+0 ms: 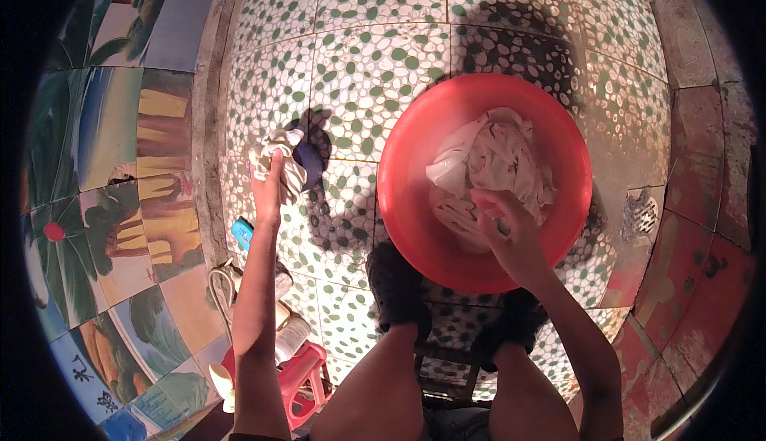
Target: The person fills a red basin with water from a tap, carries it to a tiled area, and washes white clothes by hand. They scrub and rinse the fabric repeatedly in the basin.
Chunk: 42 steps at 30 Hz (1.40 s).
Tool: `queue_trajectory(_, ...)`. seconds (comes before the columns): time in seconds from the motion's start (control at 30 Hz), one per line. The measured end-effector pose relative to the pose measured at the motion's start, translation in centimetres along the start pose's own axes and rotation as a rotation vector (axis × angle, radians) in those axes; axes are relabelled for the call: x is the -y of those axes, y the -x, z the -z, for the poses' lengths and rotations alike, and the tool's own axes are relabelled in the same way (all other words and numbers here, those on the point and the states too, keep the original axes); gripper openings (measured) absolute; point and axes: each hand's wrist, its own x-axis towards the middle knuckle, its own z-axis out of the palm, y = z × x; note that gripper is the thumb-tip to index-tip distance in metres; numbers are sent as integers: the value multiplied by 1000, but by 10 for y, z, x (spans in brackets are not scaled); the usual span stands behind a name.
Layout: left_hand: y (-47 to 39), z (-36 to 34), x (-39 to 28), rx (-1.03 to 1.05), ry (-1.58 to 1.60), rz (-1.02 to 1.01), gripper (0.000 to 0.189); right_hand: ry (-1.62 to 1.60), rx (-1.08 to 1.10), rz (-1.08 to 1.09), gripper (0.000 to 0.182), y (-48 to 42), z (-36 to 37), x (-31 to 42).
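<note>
A wad of crumpled white cloth (286, 162) is gripped in my left hand (267, 198), held out to the left near a dark blue object (309, 167) that it partly covers. In front of my feet stands a round red plastic basin (400, 171). Wet, pale fabric with small reddish marks (499, 150) lies bunched inside it. My right hand (513, 234) is over the near part of the basin, its thumb and fingers apart and curved. Nothing shows between them, and whether the fingertips touch the fabric is hard to tell.
A red plastic stool (305, 381) and a white bottle (293, 336) stand at the lower left, beside a teal object (242, 232). A floor drain (645, 215) is at the right. Painted tiles (161, 106) cover the left wall. My dark shoes (395, 282) flank the basin's near side.
</note>
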Motion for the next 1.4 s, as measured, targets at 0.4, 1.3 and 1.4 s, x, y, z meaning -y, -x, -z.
queue_trajectory(0.4, 84, -24, -65, 135, -145, 40, 34, 631, -152, -15, 57, -12, 33, -57)
queue_trajectory(1.3, 195, 7, 7, 458, 562, 685, 49, -329, 76, -506, 52, -12, 27, -75)
queue_trajectory(1.4, 182, -15, 17, 464, 236, 115, 31, 253, 242, -247, 45, 11, 33, -64)
